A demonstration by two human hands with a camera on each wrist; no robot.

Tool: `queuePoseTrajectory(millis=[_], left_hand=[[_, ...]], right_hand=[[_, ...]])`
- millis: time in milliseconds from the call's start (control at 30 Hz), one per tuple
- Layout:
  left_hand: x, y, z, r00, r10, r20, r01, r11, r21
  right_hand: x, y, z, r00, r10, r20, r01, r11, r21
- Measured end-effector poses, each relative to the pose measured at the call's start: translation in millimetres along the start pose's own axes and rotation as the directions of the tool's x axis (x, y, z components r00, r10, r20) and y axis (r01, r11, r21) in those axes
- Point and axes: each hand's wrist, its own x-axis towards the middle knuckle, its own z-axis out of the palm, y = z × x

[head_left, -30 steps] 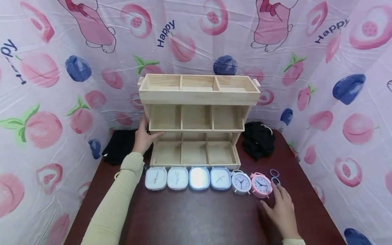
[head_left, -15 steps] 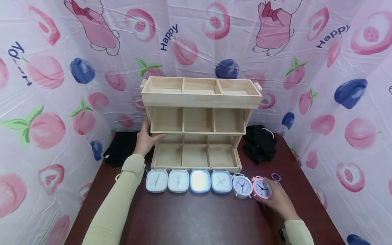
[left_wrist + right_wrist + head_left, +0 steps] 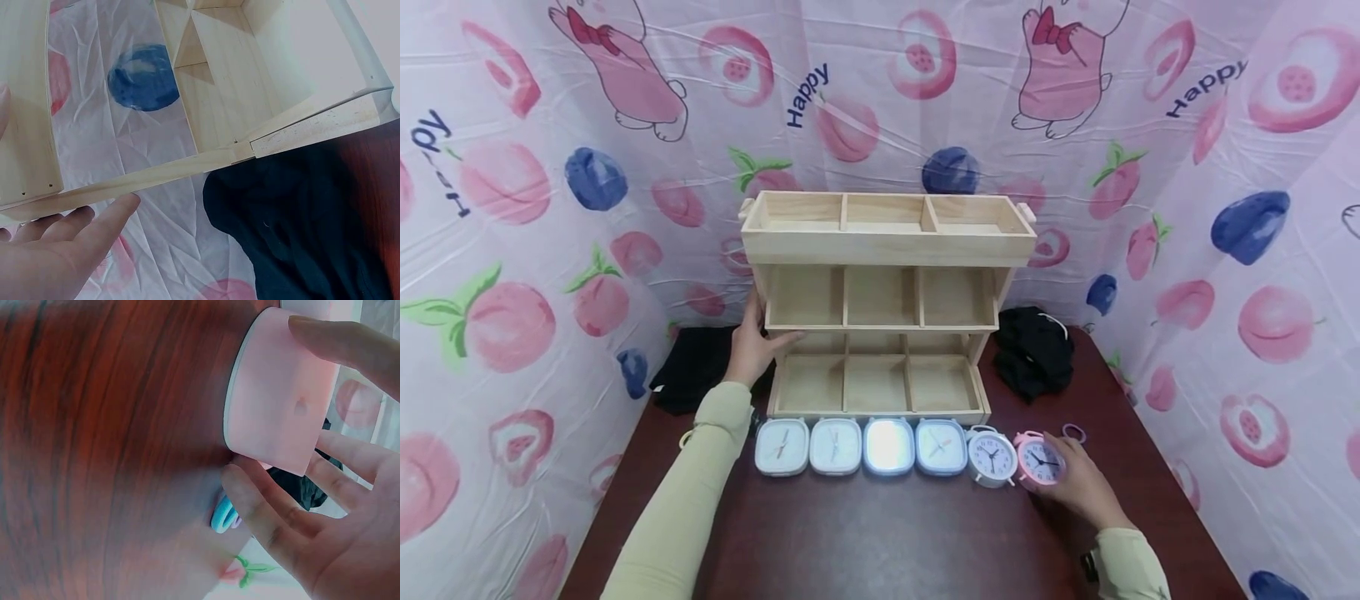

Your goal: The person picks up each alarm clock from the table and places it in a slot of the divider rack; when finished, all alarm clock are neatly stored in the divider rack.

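A pink round alarm clock (image 3: 1040,461) stands at the right end of a row of clocks on the dark red table (image 3: 887,542). My right hand (image 3: 1075,485) grips it from the right; in the right wrist view the thumb lies over the clock's pink body (image 3: 278,412) and the fingers (image 3: 275,512) curl under it. A white round alarm clock (image 3: 992,457) stands just left of it. My left hand (image 3: 751,340) rests with straight fingers (image 3: 94,222) against the left side of a three-tier wooden shelf (image 3: 887,246).
Several square white and blue clocks (image 3: 835,446) line the shelf's front edge. Black cloth lies left (image 3: 696,367) and right (image 3: 1033,350) of the shelf. Hair ties (image 3: 1074,432) lie behind my right hand. Printed plastic sheets wall in the table.
My right hand has moved forward from the bare table to the pink clock and taken hold of it. The left hand has stayed on the shelf.
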Motion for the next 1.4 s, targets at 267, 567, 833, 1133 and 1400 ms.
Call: queuePoseTrajectory(millis=[267,567,833,1133,1400], left_hand=[[0.9,-1.6,-0.4,1.000,0.006,0.001,-0.006,1.000,0.000],[0.3,-1.1,0.3,1.000,0.006,0.003,-0.006,1.000,0.001],[0.8,0.2,-1.3,1.000,-0.007,0.002,0.007,1.000,-0.003],[1.5,-1.8,0.5,1.000,0.013,-0.004,-0.013,1.000,-0.014],[0.7,-2.6,-0.3,1.000,0.007,0.006,-0.007,1.000,-0.023]], right_hand=[[-2.4,-1.1,-0.3,0.998,0.008,-0.058,-0.010,0.999,-0.040],[-0.4,-6.9,-6.3,0.962,0.007,-0.272,-0.012,1.000,-0.017],[15.6,-45.3,-11.2,0.915,0.010,-0.403,0.051,0.989,0.141],[47.6,-87.8,0.3,0.914,-0.055,-0.403,0.136,0.975,0.174],[77.5,-117.2,10.9,0.930,-0.125,-0.346,0.189,0.969,0.158]])
